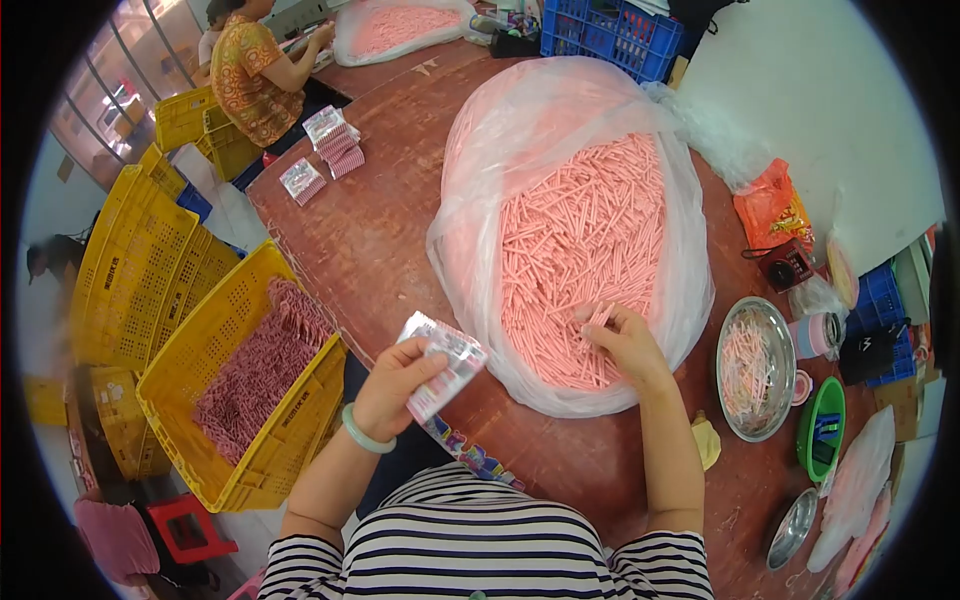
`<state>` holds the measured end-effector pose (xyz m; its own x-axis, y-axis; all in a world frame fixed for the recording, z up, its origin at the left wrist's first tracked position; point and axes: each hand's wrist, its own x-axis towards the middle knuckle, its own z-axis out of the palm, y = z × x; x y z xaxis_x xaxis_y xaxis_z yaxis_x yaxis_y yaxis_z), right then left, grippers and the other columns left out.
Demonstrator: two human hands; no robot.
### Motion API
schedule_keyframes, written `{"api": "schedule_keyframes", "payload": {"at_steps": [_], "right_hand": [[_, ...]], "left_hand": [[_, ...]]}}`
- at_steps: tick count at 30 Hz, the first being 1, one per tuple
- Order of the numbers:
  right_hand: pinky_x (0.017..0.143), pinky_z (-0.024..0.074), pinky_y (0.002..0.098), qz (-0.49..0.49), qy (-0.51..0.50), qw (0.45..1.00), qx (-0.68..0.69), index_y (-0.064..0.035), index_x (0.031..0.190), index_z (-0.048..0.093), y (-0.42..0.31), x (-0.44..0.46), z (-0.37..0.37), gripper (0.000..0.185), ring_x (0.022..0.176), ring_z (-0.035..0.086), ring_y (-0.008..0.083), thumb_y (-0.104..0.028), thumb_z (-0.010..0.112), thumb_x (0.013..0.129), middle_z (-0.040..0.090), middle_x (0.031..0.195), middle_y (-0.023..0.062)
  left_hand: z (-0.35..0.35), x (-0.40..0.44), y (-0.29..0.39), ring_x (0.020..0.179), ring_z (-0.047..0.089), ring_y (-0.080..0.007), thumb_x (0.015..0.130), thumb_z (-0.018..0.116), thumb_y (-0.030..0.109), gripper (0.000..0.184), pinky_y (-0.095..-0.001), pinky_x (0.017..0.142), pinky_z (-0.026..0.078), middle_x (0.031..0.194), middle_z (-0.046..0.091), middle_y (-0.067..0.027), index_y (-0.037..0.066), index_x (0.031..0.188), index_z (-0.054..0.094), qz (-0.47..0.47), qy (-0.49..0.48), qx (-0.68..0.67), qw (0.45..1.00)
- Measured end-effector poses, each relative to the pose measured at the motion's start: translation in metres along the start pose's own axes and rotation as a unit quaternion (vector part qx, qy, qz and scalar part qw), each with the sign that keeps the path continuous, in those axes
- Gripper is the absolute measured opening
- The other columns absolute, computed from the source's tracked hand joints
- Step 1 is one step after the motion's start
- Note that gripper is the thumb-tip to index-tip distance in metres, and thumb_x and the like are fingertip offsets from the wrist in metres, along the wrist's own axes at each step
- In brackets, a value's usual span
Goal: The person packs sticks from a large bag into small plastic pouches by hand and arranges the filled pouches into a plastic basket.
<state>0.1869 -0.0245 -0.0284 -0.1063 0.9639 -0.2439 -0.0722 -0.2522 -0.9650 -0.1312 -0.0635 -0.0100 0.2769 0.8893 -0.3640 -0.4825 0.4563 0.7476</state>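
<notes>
My left hand (392, 385), with a pale green bangle (367, 430) at the wrist, pinches a small printed plastic packet (452, 362) between thumb and fingers. Over the near right part of a big open clear plastic bag (692, 270), my right hand (632, 345) is closed on a few thin pink sticks (600, 314). Loose pink sticks (575, 230) fill that bag in a wide heap. The packet is held just left of the bag's near edge. What exactly the packet contains is too small to make out.
A yellow crate (320, 385) full of pinkish packets stands left of the red-brown table (390, 200). Packet stacks (335, 145) lie at the far left. On the right are a metal bowl (768, 412) of sticks and a green basket (808, 465). A person (255, 75) works beyond.
</notes>
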Motion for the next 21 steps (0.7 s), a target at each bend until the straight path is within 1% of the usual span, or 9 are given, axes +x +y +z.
{"api": "schedule_keyframes", "payload": {"at_steps": [1,2,5,8,11,14,18,19,21], "right_hand": [[0.065,0.0463,0.0221,0.016,0.004,0.999,0.032,0.0003,0.098,0.063,0.002,0.000,-0.003,0.013,0.070,0.057,0.0088,-0.002,0.064,0.085,0.064,0.086,0.0037],[0.064,0.0465,0.0223,0.033,0.007,0.997,0.064,0.0006,0.098,0.063,0.003,0.000,-0.005,0.013,0.070,0.057,0.0094,-0.001,0.064,0.085,0.064,0.086,0.0044],[0.062,0.0470,0.0231,0.006,0.060,0.996,0.066,0.0011,0.097,0.063,0.000,-0.002,0.000,0.012,0.072,0.060,0.0112,0.001,0.062,0.085,0.065,0.086,0.0064],[0.061,0.0464,0.0236,-0.079,0.019,0.996,0.025,0.0013,0.092,0.064,-0.020,-0.005,0.009,0.008,0.073,0.061,0.0118,0.003,0.063,0.084,0.065,0.084,0.0067],[0.062,0.0468,0.0245,-0.145,-0.010,0.986,0.080,0.0014,0.088,0.065,-0.042,-0.014,0.018,0.009,0.076,0.062,0.0118,0.006,0.063,0.081,0.065,0.084,0.0067],[0.067,0.0489,0.0252,-0.151,-0.060,0.980,0.116,0.0015,0.089,0.066,-0.053,-0.021,0.015,0.012,0.078,0.062,0.0119,0.007,0.066,0.078,0.066,0.087,0.0067],[0.074,0.0503,0.0257,-0.159,-0.064,0.980,0.101,0.0012,0.092,0.066,-0.054,-0.026,0.015,0.015,0.080,0.062,0.0120,0.004,0.070,0.077,0.066,0.088,0.0061],[0.075,0.0504,0.0256,-0.164,-0.063,0.979,0.100,0.0010,0.092,0.066,-0.054,-0.027,0.013,0.016,0.081,0.062,0.0119,0.003,0.071,0.077,0.066,0.088,0.0060],[0.076,0.0504,0.0255,-0.170,-0.061,0.979,0.093,0.0006,0.092,0.066,-0.060,-0.029,0.011,0.017,0.082,0.062,0.0118,0.002,0.073,0.077,0.066,0.088,0.0057]], "left_hand": [[0.003,-0.002,0.000,0.081,0.065,-0.0103,0.090,0.062,0.003,0.011,-0.0234,0.074,0.053,0.095,0.068,-0.0051,0.001,0.101,0.064,-0.007,-0.025,-0.005,1.000],[0.006,-0.002,-0.001,0.081,0.065,-0.0101,0.089,0.063,0.003,0.013,-0.0239,0.074,0.053,0.096,0.068,-0.0050,0.001,0.102,0.064,-0.008,-0.043,0.004,0.999],[0.019,0.005,-0.010,0.078,0.064,-0.0097,0.088,0.064,0.002,0.008,-0.0234,0.071,0.051,0.091,0.069,-0.0044,0.002,0.096,0.066,0.007,-0.062,0.076,0.995],[0.039,0.011,-0.011,0.075,0.062,-0.0105,0.087,0.064,0.002,0.007,-0.0244,0.066,0.048,0.083,0.069,-0.0038,0.001,0.090,0.070,0.112,-0.054,0.230,0.965],[0.048,0.023,-0.014,0.074,0.062,-0.0109,0.087,0.064,0.004,0.008,-0.0245,0.066,0.049,0.081,0.068,-0.0046,0.000,0.091,0.071,0.231,-0.088,0.367,0.897],[0.062,0.024,-0.014,0.073,0.063,-0.0105,0.086,0.065,0.005,0.008,-0.0245,0.066,0.049,0.079,0.067,-0.0058,0.001,0.090,0.071,0.248,-0.088,0.418,0.870],[0.068,0.029,-0.028,0.072,0.059,-0.0060,0.085,0.068,0.003,0.006,-0.0228,0.064,0.048,0.078,0.067,-0.0028,-0.001,0.089,0.069,0.189,-0.074,0.325,0.924],[0.068,0.031,-0.028,0.072,0.057,-0.0043,0.084,0.068,0.001,0.005,-0.0217,0.063,0.047,0.078,0.066,-0.0016,-0.001,0.088,0.068,0.180,-0.086,0.319,0.927],[0.070,0.032,-0.025,0.071,0.058,-0.0051,0.085,0.068,0.003,0.006,-0.0217,0.063,0.047,0.078,0.066,-0.0018,-0.001,0.089,0.068,0.178,-0.089,0.327,0.924]]}}
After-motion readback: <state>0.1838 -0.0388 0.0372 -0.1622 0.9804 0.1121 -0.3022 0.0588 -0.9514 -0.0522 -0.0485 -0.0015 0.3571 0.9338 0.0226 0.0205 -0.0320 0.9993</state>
